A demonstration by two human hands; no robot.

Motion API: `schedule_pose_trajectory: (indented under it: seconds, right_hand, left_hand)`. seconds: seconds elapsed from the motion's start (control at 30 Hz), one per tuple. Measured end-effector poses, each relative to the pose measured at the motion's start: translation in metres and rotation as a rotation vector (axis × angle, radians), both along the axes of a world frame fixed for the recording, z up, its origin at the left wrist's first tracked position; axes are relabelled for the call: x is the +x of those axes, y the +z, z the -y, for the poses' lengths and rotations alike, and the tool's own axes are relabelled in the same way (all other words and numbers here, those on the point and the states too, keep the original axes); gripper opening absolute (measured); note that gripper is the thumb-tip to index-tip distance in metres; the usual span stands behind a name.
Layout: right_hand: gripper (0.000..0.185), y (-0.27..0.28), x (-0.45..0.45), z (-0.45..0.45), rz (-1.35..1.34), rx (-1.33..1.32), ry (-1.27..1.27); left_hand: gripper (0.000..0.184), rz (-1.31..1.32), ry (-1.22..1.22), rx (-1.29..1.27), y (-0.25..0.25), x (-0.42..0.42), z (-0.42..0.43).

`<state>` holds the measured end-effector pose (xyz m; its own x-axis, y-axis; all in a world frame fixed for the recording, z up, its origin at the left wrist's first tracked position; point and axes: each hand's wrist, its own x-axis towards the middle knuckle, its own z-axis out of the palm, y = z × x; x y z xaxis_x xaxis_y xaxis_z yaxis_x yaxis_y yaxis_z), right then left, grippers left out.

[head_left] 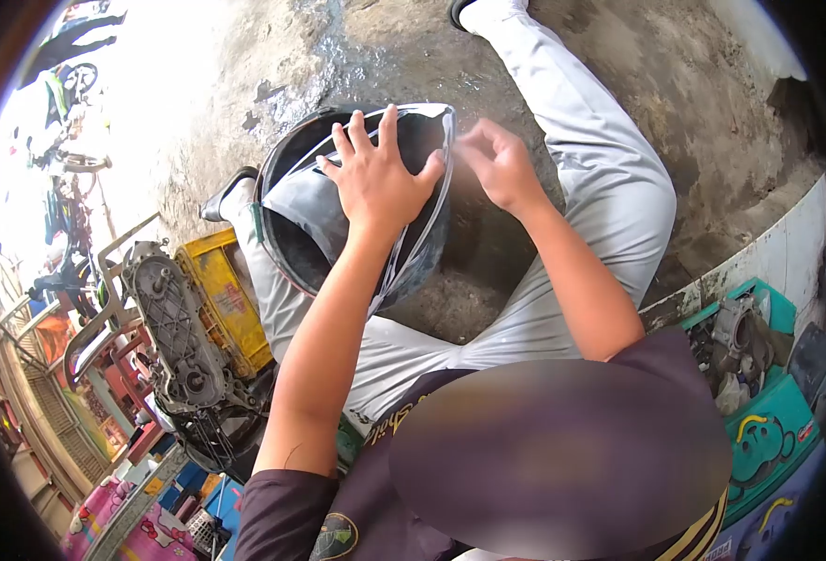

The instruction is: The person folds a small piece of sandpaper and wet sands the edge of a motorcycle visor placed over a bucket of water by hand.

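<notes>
A round black tub-like object [293,245] stands tilted between my legs, with grey, film-like sheeting [308,208] inside it. A pale, partly see-through strip [449,140] runs along its right edge and across its top. My left hand [377,178] lies over the opening with fingers spread, the thumb close to the strip. Just right of the strip, my right hand [502,166] has its fingers curled and pinched together. Motion blurs those fingertips, and whatever they hold cannot be made out.
A metal engine casing [174,323] stands left beside a yellow crate [228,304]. At the right are green toolboxes [775,435], one holding metal parts [738,337]. The concrete floor [403,56] is wet and stained ahead. My legs [609,178] flank the tub.
</notes>
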<state>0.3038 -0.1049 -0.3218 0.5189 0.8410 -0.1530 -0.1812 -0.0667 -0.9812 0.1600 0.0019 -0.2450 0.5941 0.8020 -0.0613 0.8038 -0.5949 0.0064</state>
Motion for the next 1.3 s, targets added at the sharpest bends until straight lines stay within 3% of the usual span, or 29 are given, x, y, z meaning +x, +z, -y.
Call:
schedule_pose_trajectory:
  seconds: [0.13, 0.23, 0.47, 0.57, 0.8, 0.87, 1.0, 1.13, 1.3]
  right_hand:
    - [0.01, -0.002, 0.001, -0.001, -0.019, -0.065, 0.084]
    - [0.011, -0.002, 0.003, -0.006, 0.002, 0.049, 0.001]
    - [0.011, -0.008, 0.002, -0.004, 0.006, 0.007, 0.016]
    - [0.012, -0.012, 0.004, 0.006, -0.014, -0.057, 0.12]
    - [0.01, -0.004, 0.002, -0.004, -0.022, 0.001, 0.002]
    - [0.009, -0.002, -0.002, 0.006, 0.003, -0.027, 0.103]
    - [0.011, -0.002, 0.002, -0.007, 0.097, 0.027, -0.036]
    - [0.011, -0.001, -0.005, 0.006, 0.061, 0.011, 0.084]
    - [0.008, -0.001, 0.005, -0.005, 0.038, -0.036, 0.015]
  left_hand:
    - [0.093, 0.008, 0.016, -0.007, -0.002, -0.002, 0.0]
    - [0.092, 0.008, 0.0, 0.007, -0.002, -0.001, 0.0]
    - [0.092, -0.013, 0.009, -0.005, 0.0, -0.001, 0.001]
    - [0.093, 0.003, -0.002, 0.002, -0.001, -0.001, -0.001]
    - [0.095, -0.025, 0.007, -0.034, 0.001, 0.001, 0.0]
    - [0.095, -0.033, 0.007, -0.04, 0.003, 0.003, -0.003]
    - [0.096, -0.046, 0.008, -0.045, 0.001, 0.002, 0.0]
    - [0.097, -0.055, -0.008, -0.035, 0.001, 0.001, -0.002]
    - [0.094, -0.029, -0.012, -0.021, -0.001, 0.001, -0.003]
